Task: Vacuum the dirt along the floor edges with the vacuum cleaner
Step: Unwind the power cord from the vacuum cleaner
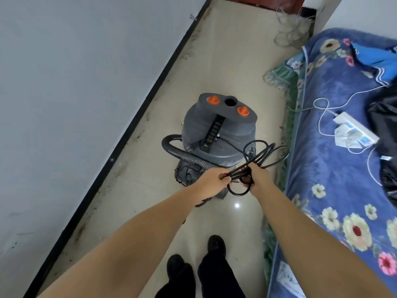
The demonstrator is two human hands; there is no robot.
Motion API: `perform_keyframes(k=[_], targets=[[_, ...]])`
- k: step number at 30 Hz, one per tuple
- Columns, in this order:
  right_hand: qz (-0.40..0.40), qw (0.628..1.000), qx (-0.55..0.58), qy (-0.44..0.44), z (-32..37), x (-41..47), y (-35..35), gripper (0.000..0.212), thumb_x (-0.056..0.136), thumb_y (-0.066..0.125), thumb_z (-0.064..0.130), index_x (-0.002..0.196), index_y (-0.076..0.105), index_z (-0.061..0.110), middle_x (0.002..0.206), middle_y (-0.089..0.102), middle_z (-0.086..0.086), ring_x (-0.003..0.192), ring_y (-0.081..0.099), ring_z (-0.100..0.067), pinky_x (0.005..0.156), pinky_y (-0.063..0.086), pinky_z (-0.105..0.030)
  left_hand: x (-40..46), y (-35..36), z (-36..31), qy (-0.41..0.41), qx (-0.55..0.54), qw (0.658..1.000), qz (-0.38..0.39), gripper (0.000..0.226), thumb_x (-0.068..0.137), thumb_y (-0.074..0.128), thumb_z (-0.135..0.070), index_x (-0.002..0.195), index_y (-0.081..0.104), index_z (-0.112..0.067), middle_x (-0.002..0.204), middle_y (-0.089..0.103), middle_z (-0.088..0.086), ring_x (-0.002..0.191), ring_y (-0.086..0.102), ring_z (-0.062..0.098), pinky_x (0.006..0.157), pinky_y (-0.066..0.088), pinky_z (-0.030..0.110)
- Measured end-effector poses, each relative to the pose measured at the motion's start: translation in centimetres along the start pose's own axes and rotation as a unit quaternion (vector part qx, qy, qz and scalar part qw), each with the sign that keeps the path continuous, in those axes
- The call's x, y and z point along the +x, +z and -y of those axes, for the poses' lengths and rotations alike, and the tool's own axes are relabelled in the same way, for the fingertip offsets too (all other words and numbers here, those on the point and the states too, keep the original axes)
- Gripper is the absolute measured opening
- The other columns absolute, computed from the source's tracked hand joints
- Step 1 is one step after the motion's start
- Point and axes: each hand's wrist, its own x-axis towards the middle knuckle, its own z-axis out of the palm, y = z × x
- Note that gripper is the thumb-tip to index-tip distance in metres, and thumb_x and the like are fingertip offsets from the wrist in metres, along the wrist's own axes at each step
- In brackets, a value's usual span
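A grey canister vacuum cleaner point(217, 125) with two orange knobs stands on the beige tiled floor in front of me. Its ribbed black hose point(178, 152) curls round its left side. A bundle of black power cord point(264, 157) loops over the canister's near right side. My left hand point(211, 179) pinches the cord's strands at their near end. My right hand point(256, 176) grips the looped cord beside it. Dark dirt point(137, 137) lies along the floor next to the black skirting board point(150, 95) on the left wall.
A bed with a blue flowered cover point(335, 168) runs along the right, carrying a white power strip point(354, 130) and white cable. A tangle of wire point(292, 29) lies at the far end of the floor. My feet in black shoes point(216, 244) stand near the bottom.
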Motion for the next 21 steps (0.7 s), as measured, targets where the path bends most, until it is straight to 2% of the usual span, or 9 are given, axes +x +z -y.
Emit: perform_keyframes(k=[2, 3, 6, 8, 11, 13, 14, 18, 21], targets=[[-0.002, 0.999, 0.035, -0.003, 0.5, 1.6, -0.3, 0.016, 0.096, 0.053, 0.011, 0.081, 0.054, 0.009, 0.061, 0.063, -0.006, 0.045, 0.062, -0.014, 0.039, 0.050, -0.025, 2.1, -0.9, 1.0, -0.029, -0.047, 0.998, -0.024, 0.028, 0.099, 0.045, -0.023, 0.073, 0.057, -0.022, 0.069, 0.062, -0.002, 0.063, 0.052, 0.011, 0.064, 0.040, 0.025], [-0.003, 0.999, 0.052, 0.002, 0.9, 2.5, -0.6, 0.014, 0.097, 0.053, 0.012, 0.084, 0.054, 0.010, 0.063, 0.063, -0.005, 0.051, 0.063, -0.015, 0.042, 0.051, -0.025, 3.5, -1.5, 1.7, -0.058, -0.079, 0.994, -0.049, 0.024, 0.099, 0.044, -0.024, 0.079, 0.058, -0.022, 0.074, 0.065, 0.000, 0.067, 0.053, 0.012, 0.068, 0.042, 0.026], [-0.006, 0.998, 0.061, 0.008, 2.0, 5.1, -1.6, 0.012, 0.096, 0.054, 0.010, 0.084, 0.054, 0.008, 0.072, 0.060, -0.009, 0.059, 0.061, -0.018, 0.041, 0.052, -0.026, 7.7, -3.9, 4.0, -0.159, -0.171, 0.950, -0.207, 0.014, 0.098, 0.045, -0.017, 0.101, 0.058, -0.013, 0.093, 0.064, 0.012, 0.084, 0.059, 0.028, 0.073, 0.047, 0.038], [-0.016, 0.998, 0.068, 0.004, 2.6, 6.8, -2.0, 0.018, 0.095, 0.053, 0.006, 0.077, 0.053, 0.007, 0.071, 0.058, -0.010, 0.051, 0.062, -0.018, 0.039, 0.051, -0.027, 10.0, -5.2, 5.9, -0.230, -0.134, 0.923, -0.278, 0.032, 0.098, 0.044, -0.015, 0.129, 0.046, -0.009, 0.114, 0.058, 0.018, 0.096, 0.059, 0.033, 0.075, 0.048, 0.039], [-0.026, 0.998, 0.055, 0.003, 3.2, 9.0, -2.4, 0.018, 0.094, 0.052, 0.004, 0.076, 0.052, 0.005, 0.064, 0.059, -0.011, 0.038, 0.059, -0.015, 0.035, 0.048, -0.025, 13.1, -5.8, 7.8, -0.273, -0.173, 0.914, -0.245, 0.048, 0.096, 0.047, -0.008, 0.143, 0.035, -0.004, 0.134, 0.051, 0.022, 0.108, 0.057, 0.034, 0.087, 0.053, 0.038], [-0.031, 0.999, 0.040, 0.004, 3.3, 10.3, -2.8, 0.018, 0.093, 0.051, 0.003, 0.076, 0.052, 0.006, 0.052, 0.061, -0.008, 0.034, 0.057, -0.014, 0.035, 0.047, -0.023, 14.3, -5.5, 7.9, -0.290, -0.168, 0.923, -0.188, 0.043, 0.098, 0.049, -0.011, 0.139, 0.041, -0.001, 0.132, 0.055, 0.021, 0.102, 0.060, 0.029, 0.081, 0.055, 0.030], [-0.033, 0.999, 0.033, 0.003, 3.2, 10.8, -3.0, 0.018, 0.093, 0.051, 0.003, 0.075, 0.052, 0.006, 0.047, 0.061, -0.005, 0.034, 0.057, -0.013, 0.035, 0.047, -0.023, 14.8, -5.5, 8.2, -0.304, -0.110, 0.928, -0.186, 0.041, 0.098, 0.050, -0.014, 0.136, 0.044, 0.000, 0.129, 0.058, 0.021, 0.103, 0.062, 0.031, 0.081, 0.053, 0.030], [-0.029, 1.000, 0.002, 0.005, 2.5, 12.5, -4.0, 0.013, 0.094, 0.054, 0.006, 0.082, 0.058, 0.007, 0.069, 0.062, -0.010, 0.041, 0.061, -0.012, 0.045, 0.050, -0.026, 16.1, -5.9, 7.8, -0.223, -0.011, 0.925, -0.306, 0.042, 0.095, 0.055, -0.019, 0.130, 0.042, 0.000, 0.117, 0.062, 0.020, 0.107, 0.061, 0.038, 0.085, 0.048, 0.040], [-0.050, 0.999, 0.005, 0.004, 2.3, 13.3, -4.8, 0.007, 0.093, 0.055, 0.008, 0.087, 0.058, 0.007, 0.076, 0.061, -0.010, 0.051, 0.063, -0.016, 0.050, 0.052, -0.029, 18.4, -6.5, 6.1, -0.174, 0.054, 0.941, -0.286, 0.044, 0.100, 0.042, -0.041, 0.123, 0.051, -0.005, 0.114, 0.063, 0.016, 0.103, 0.060, 0.035, 0.079, 0.043, 0.039]])
